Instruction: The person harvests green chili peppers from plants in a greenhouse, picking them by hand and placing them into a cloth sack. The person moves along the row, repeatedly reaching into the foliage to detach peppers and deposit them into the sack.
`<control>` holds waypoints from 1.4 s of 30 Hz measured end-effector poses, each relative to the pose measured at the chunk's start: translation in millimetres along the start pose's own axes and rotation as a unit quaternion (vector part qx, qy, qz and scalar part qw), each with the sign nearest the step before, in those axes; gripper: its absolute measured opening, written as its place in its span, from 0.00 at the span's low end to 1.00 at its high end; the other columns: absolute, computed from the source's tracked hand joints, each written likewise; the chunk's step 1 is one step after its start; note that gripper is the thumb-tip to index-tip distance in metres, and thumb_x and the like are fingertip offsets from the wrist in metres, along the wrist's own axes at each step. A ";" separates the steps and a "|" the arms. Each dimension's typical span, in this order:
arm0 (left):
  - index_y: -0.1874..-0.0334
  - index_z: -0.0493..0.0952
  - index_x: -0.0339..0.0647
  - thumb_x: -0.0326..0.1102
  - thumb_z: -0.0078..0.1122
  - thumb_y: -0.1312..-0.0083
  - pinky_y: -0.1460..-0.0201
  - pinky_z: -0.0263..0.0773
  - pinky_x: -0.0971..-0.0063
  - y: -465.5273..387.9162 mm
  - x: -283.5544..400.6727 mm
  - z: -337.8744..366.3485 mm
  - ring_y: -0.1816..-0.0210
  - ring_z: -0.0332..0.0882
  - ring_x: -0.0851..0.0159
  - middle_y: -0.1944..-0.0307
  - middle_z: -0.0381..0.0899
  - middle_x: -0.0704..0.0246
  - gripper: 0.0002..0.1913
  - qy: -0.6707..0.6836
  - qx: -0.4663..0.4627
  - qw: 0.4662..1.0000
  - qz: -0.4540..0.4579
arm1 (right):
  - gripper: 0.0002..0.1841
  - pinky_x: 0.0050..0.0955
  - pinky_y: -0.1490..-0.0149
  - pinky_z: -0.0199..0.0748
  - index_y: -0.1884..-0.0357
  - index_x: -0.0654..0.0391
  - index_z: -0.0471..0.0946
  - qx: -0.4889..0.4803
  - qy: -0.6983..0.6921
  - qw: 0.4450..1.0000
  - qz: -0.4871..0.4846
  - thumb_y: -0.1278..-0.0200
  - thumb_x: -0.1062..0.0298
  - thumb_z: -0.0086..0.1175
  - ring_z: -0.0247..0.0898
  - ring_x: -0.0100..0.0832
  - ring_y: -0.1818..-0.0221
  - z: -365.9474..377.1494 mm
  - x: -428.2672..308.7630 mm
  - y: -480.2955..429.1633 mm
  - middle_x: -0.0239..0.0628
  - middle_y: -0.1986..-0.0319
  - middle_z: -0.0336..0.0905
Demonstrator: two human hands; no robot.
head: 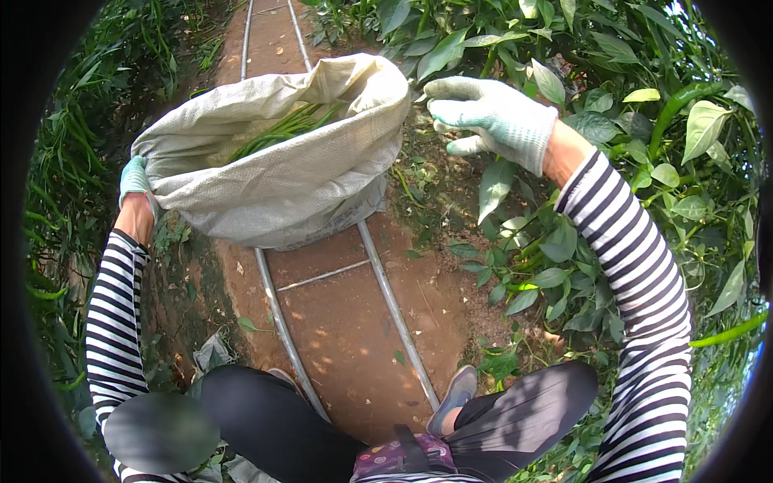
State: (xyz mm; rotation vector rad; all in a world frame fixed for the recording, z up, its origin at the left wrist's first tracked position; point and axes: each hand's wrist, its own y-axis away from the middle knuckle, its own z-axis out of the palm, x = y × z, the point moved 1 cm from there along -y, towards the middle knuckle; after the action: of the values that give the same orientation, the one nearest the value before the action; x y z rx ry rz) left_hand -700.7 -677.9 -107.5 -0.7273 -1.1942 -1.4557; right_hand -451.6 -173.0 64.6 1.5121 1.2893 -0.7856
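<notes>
A white woven sack (290,187) with a rolled rim stands over the metal rails, its mouth wide. Inside it lie long green chili peppers (284,131). My left hand (135,181), in a white and green glove, grips the sack's left rim; its fingertips are partly hidden by the fold. My right hand (489,118), in a similar glove, is raised just right of the sack, apart from it, with fingers curved and spread and nothing visible between them. Pepper leaves are close behind and below it.
Two metal rails (395,314) joined by a crossbar (323,276) run along the dirt path between my feet. Pepper plants (549,241) with hanging green peppers (676,111) crowd the right side; more plants (78,133) line the left.
</notes>
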 end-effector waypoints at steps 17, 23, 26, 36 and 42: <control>0.47 0.75 0.37 0.31 0.56 0.36 0.50 0.73 0.76 176.1 56.7 89.4 0.55 0.77 0.69 0.56 0.81 0.67 0.15 -0.302 -0.109 0.867 0.380 | 0.22 0.37 0.52 0.77 0.38 0.50 0.67 0.365 -0.152 0.907 0.147 0.34 0.69 0.50 0.74 0.34 0.55 -59.8 282.3 266.5 0.39 0.50 0.75; 0.47 0.76 0.39 0.38 0.54 0.36 0.50 0.74 0.70 379.0 -28.2 192.7 0.56 0.80 0.63 0.56 0.83 0.63 0.17 -0.646 -0.580 0.474 0.145 | 0.24 0.53 0.43 0.71 0.36 0.50 0.64 0.381 -0.378 0.843 -0.042 0.31 0.57 0.47 0.69 0.41 0.43 -86.2 303.6 256.0 0.39 0.42 0.71; 0.44 0.76 0.42 0.44 0.50 0.33 0.48 0.72 0.67 414.5 -110.5 251.8 0.52 0.79 0.60 0.53 0.82 0.62 0.19 -0.671 -0.676 0.303 0.022 | 0.21 0.55 0.44 0.70 0.41 0.52 0.69 0.321 -0.225 0.914 -0.106 0.31 0.53 0.45 0.70 0.43 0.46 -81.5 289.2 258.5 0.41 0.43 0.71; 0.51 0.79 0.38 0.38 0.64 0.40 0.48 0.73 0.72 483.4 -240.9 398.5 0.54 0.80 0.62 0.52 0.80 0.62 0.17 -0.191 -0.498 0.832 0.151 | 0.17 0.42 0.45 0.72 0.51 0.56 0.74 0.336 -0.180 0.902 -0.202 0.31 0.55 0.43 0.74 0.39 0.54 -85.1 293.6 268.7 0.40 0.55 0.76; 0.60 0.79 0.34 0.35 0.62 0.41 0.58 0.72 0.73 492.2 -215.7 415.2 0.65 0.77 0.68 0.66 0.79 0.64 0.11 -0.242 -0.533 0.754 0.298 | 0.08 0.32 0.51 0.73 0.60 0.56 0.77 0.425 0.139 0.879 -0.163 0.43 0.74 0.54 0.76 0.34 0.61 -76.7 277.5 284.2 0.34 0.65 0.80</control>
State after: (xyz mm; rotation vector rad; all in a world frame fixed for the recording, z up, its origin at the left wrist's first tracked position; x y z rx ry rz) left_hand -244.0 -180.9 -32.0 -2.1526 -0.2387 -1.3133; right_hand -120.7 1.4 -89.5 2.1790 1.5259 -1.5400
